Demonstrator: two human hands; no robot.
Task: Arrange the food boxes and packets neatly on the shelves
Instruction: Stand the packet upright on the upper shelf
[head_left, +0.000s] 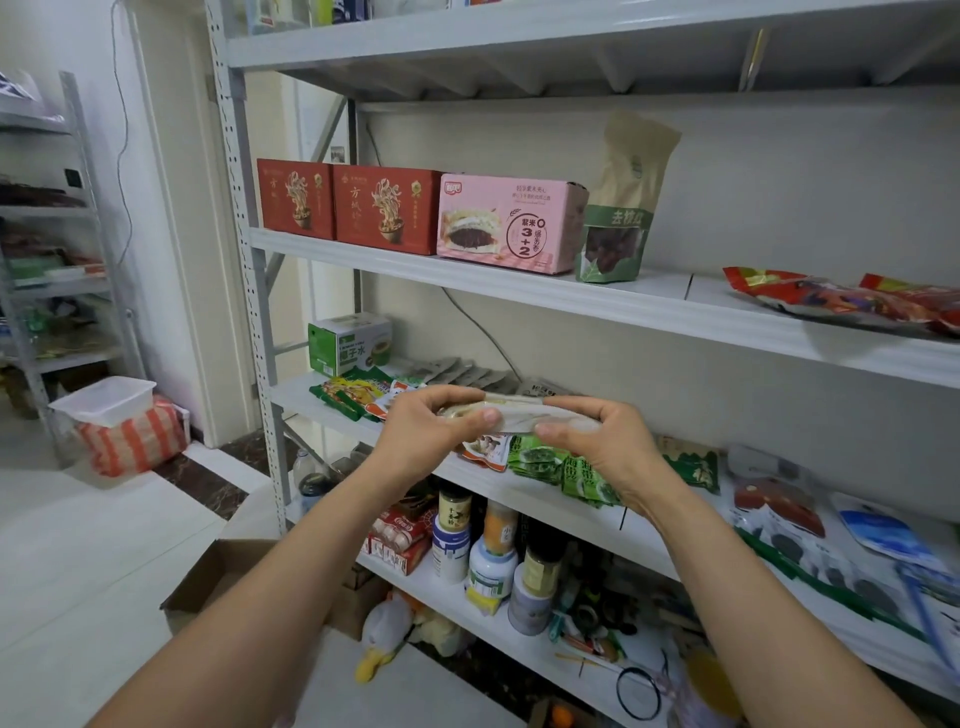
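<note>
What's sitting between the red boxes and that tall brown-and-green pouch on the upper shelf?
A pink box stands on the shelf between the red boxes and the pouch; the head view shows it.

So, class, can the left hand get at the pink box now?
Probably not yet: the left hand grips one end of a pale packet, the right hand the other. Once it lets go, likely yes: the pink box stands at the shelf front edge with nothing before it.

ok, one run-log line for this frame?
stage: handling | left hand: grips pale packet | right hand: grips pale packet | where: in front of middle shelf | shelved: not yet
</note>
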